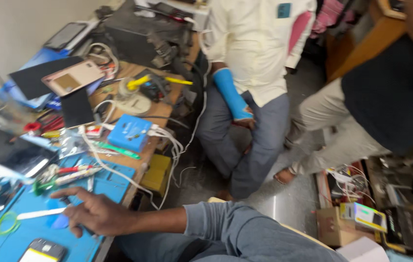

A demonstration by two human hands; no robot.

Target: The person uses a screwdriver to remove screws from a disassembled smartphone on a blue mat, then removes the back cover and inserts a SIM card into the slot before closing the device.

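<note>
spread fingers point(73, 195) of right hand point(98, 213) rest on blue mat point(31, 228) near blue box point(129, 132).

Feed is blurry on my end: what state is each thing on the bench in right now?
Right hand: flat on the blue mat, fingers spread, holding nothing.
Phone: lying face up on the mat.
White stick tool: lying loose by the fingertips.
Blue box: white cables plugged in.

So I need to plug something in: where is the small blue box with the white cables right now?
In the head view, the small blue box sits left of centre near the wooden bench's front edge, white cables at its right side, a green-handled tool just before it.
</note>
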